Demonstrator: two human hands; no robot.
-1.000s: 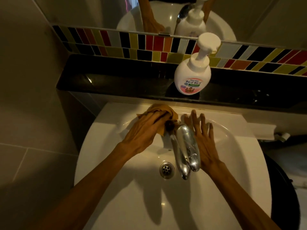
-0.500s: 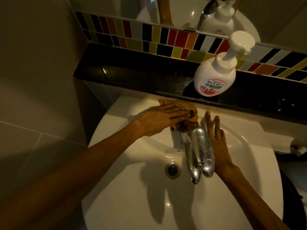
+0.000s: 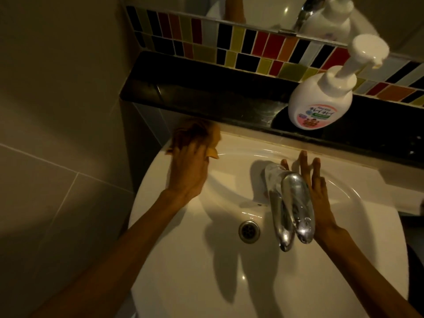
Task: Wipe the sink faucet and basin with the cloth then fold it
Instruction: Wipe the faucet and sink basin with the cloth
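Note:
A white basin (image 3: 183,278) fills the lower middle of the view, with a metal drain (image 3: 249,231) at its centre. The chrome faucet (image 3: 291,207) stands at the back right and reaches over the bowl. My left hand (image 3: 189,173) presses a crumpled orange cloth (image 3: 197,134) onto the basin's back left rim; the hand and cloth are motion-blurred. My right hand (image 3: 317,193) lies flat on the basin just right of the faucet, fingers spread, holding nothing.
A white pump soap bottle (image 3: 321,102) stands on the black ledge (image 3: 206,92) behind the basin. Above it run coloured tiles (image 3: 263,49) and a mirror. A tiled wall (image 3: 57,134) closes the left side.
My left hand has slid the cloth from the faucet's base leftward to the basin's back left rim. My right hand has stayed beside the faucet. The camera has shifted left.

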